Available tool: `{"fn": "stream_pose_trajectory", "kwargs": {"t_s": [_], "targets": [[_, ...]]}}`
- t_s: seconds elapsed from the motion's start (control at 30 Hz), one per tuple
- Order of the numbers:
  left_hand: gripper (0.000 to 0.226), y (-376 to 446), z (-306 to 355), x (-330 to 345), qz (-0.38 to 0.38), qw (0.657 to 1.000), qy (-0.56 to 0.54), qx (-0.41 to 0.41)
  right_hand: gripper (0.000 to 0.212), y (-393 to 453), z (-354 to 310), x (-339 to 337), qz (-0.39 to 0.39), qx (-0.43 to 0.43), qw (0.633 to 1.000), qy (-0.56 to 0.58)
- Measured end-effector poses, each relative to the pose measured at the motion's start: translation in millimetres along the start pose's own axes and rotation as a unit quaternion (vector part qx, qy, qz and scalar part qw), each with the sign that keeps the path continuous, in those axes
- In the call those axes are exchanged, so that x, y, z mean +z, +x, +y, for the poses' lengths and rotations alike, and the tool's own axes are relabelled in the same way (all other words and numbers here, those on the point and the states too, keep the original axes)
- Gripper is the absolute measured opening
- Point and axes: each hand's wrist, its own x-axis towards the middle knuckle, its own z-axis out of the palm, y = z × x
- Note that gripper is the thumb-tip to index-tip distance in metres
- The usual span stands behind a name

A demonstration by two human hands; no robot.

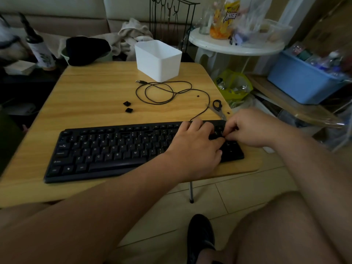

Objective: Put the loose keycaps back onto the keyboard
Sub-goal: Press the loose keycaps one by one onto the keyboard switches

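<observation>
Black keyboard [114, 149] lies along near edge of the wooden table [95, 96]. Both hands work over its right end. Left hand [194, 147] rests flat on the keys, fingers relaxed. Right hand [251, 128]: fingertips curled together at the keys; what its grip pinches, cannot tell. Two loose keycaps [128, 107] sit on the table behind the keyboard, beside the coiled cable [163, 92]. Scissors [218, 108] near the right hand.

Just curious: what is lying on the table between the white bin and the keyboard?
In the head view, the coiled black cable lies between the white bin and the keyboard, with two loose keycaps nearby.
</observation>
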Motion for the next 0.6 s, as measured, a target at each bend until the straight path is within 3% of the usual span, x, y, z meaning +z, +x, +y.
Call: {"fn": "stream_pose_trajectory", "kwargs": {"t_s": [0.6], "targets": [[0.051,-0.2,2.0,2.5,0.005,1.0,0.015,0.003,0.023,8.4,-8.2,1.7,0.009,0.036,0.999,0.002]]}}
